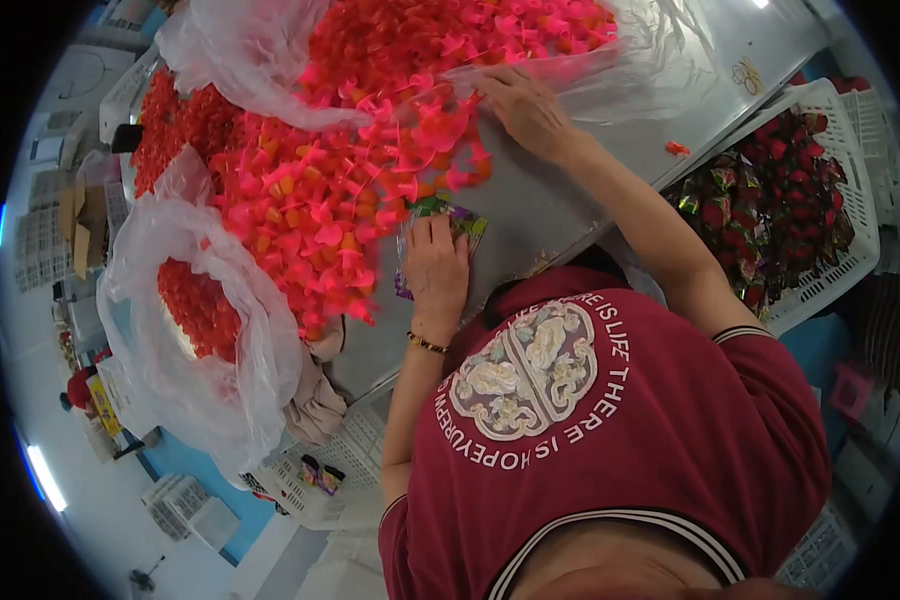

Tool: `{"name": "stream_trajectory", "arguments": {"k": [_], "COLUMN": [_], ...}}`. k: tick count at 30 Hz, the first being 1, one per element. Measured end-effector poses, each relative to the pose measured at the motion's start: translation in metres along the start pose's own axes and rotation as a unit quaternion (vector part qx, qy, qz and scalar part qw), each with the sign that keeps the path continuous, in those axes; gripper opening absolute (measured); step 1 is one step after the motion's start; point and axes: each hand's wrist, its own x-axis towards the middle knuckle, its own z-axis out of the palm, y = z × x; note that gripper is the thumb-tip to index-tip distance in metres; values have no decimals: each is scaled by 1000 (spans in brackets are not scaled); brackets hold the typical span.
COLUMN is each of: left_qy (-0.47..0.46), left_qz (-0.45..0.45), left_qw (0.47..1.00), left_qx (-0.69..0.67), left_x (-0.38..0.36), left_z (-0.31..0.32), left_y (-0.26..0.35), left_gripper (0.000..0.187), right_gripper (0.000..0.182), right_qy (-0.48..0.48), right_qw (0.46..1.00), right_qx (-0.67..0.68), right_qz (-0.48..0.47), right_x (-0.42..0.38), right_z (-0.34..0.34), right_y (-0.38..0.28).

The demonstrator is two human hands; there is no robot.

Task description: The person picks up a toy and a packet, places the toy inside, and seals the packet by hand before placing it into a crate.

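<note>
My left hand (435,265), a beaded bracelet at its wrist, lies on a small printed packet (473,226) in purple and green. Its fingers are curled down onto the packet at the near edge of the pink pile. Farther off, my right hand (528,112) reaches to the pile's right side, by the edge of a clear plastic bag (660,70). Those fingers bend down together among the pieces, and what they hold, if anything, is hidden. The pile (310,200) consists of bright pink and orange plastic pieces, loosely heaped on the metal table (530,215).
An open plastic bag (270,330) of red pieces is at the left edge. A white crate (860,200) with dark red wrapped items stands at the right. A single orange-red piece (677,149) and rubber bands (746,76) lie on the table. Another white crate (355,460) is below.
</note>
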Motion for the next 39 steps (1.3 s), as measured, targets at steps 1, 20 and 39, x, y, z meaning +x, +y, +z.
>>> {"name": "stream_trajectory", "arguments": {"k": [1, 20, 39], "left_qy": [10, 15, 161], "left_qz": [-2, -35, -58], "left_qw": [1000, 999, 974], "left_qx": [-5, -5, -148], "left_x": [-1, 5, -13], "left_z": [-1, 2, 9], "left_y": [1, -3, -15], "left_gripper": [30, 21, 13], "right_gripper": [20, 22, 10], "right_qy": [32, -65, -85], "right_qw": [998, 984, 896], "right_qx": [-48, 80, 355], "right_qz": [-32, 144, 252], "right_x": [4, -2, -33], "right_z": [14, 14, -18], "right_y": [4, 0, -69]}}
